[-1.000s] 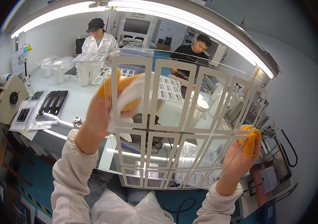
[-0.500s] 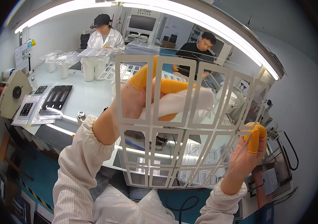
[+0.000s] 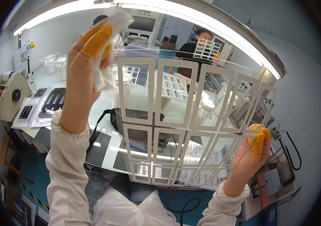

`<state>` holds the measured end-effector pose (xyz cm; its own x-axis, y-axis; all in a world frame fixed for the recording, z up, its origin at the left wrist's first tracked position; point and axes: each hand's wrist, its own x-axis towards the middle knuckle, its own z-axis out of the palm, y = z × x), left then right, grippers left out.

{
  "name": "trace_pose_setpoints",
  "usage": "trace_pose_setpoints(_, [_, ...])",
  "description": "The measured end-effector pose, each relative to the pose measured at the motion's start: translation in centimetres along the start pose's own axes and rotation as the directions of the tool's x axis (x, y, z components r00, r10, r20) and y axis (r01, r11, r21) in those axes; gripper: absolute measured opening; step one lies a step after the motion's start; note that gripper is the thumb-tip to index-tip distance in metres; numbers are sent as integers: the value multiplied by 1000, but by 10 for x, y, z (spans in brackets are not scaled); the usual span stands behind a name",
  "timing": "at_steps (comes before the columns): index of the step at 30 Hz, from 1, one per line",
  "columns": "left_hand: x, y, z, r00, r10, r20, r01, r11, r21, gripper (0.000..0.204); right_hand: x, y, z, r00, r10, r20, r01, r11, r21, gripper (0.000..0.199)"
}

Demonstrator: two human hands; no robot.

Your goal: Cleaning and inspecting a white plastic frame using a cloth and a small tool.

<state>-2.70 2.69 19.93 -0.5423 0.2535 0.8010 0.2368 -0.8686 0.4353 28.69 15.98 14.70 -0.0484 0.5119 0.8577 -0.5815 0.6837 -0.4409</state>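
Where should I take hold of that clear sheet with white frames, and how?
Probably by the left edge of the clear sheet, below the white cloth in the left hand, coming from the left with a flat pinch across both faces. The sheet is thin, broad and tilted, and the right hand pinches its right edge, so an opposite grip should steady it.

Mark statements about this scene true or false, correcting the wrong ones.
1. The left hand holds a crumpled white cloth. True.
2. The right hand is empty. False: it grips a flat transparent sheet with pale rectangular frames.
3. All fingers are bare. False: yellow finger covers show on both hands.
4. A co-worker in a black top holds up a white gridded panel. True.
5. The beige machine with a round black knob stands at the right. False: it stands at the left.
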Motion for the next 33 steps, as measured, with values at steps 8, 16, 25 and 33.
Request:
trace_pose_setpoints(8, [-64, 45, 42, 684, 401, 609, -726, 450, 519, 22, 1, 1, 3, 993, -96, -65, 80, 974, -213, 21])
trace_pose_setpoints(16, [-77, 30, 59, 569, 367, 736, -818, 164, 551, 23, -2, -1, 9, 993, -108, 40, 112, 988, -103, 22])
trace_pose_setpoints(25, [-61, 31, 60, 519, 415, 747, -822, 2, 570, 30, -2, 3, 8, 991, -112, 71, 120, 986, -114, 23])
trace_pose_setpoints(33, [-85, 31, 67, 519, 309, 797, -855, 191, 482, 19, -6, 3, 10, 994, -80, 69, 85, 994, -71, 23])
